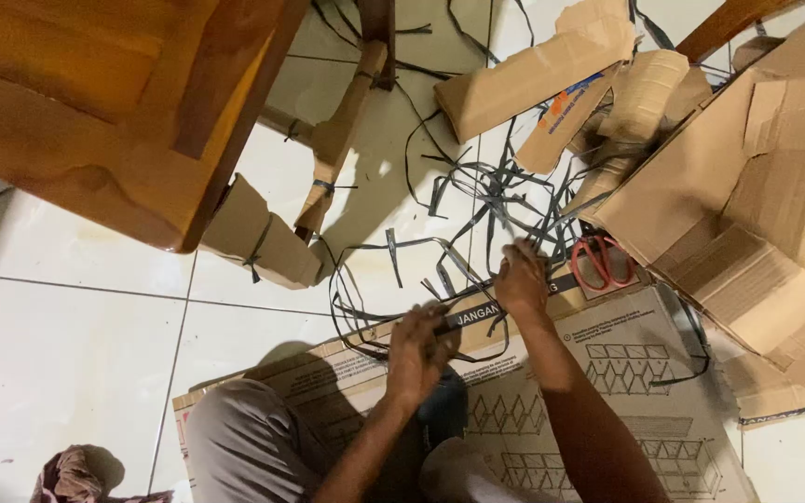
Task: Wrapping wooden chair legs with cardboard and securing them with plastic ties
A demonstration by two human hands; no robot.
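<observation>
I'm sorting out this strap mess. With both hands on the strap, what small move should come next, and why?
Probably draw the right hand back toward the body to pull the strap taut. It runs from the left hand through the right into the loose tangle on the floor, and tension would show where it snags.

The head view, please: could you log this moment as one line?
left hand: grips dark strap | right hand: pinches same strap | under hands: flat printed cardboard | nearby: red scissors, wooden chair

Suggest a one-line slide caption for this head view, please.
Seated on flattened cardboard, left hand and right hand pull a dark strap beside red scissors.
</observation>
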